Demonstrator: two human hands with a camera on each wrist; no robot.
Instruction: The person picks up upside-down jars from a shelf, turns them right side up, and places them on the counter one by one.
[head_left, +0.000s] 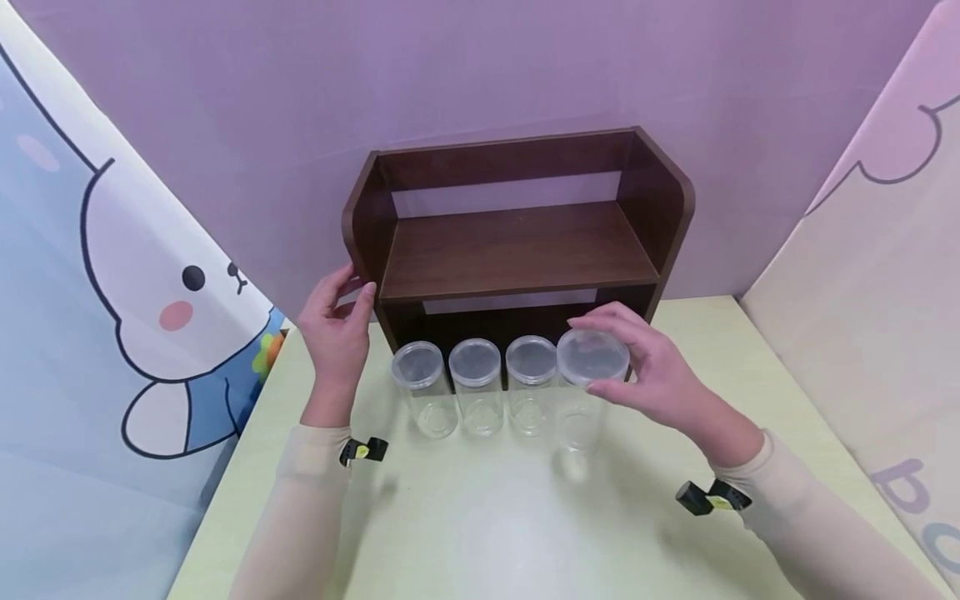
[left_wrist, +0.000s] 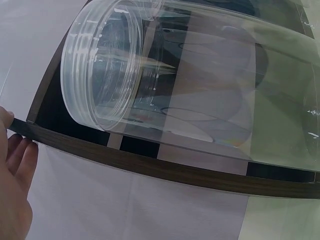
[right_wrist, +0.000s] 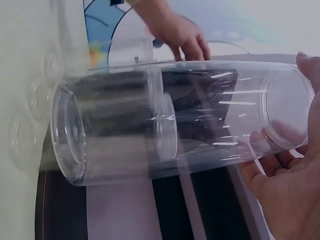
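My right hand (head_left: 656, 367) grips a clear jar (head_left: 581, 417) around its translucent lid (head_left: 592, 357), thumb on the near side and fingers on the far side. In the right wrist view the jar's clear body (right_wrist: 200, 115) stretches away from the palm, and nothing shows inside it. Three similar lidded jars, a left one (head_left: 435, 408), a middle one (head_left: 480, 408) and a right one (head_left: 529, 408), stand in a row to its left. My left hand (head_left: 337, 333) pinches the front edge of the left side panel of a dark brown shelf (head_left: 517, 250).
The two-tier shelf stands at the back of the pale table (head_left: 480, 517), directly behind the jars. A purple backdrop (head_left: 510, 75) hangs behind it. Printed cloth with a cartoon figure (head_left: 195, 317) borders the left side, and another printed cloth (head_left: 885, 292) the right.
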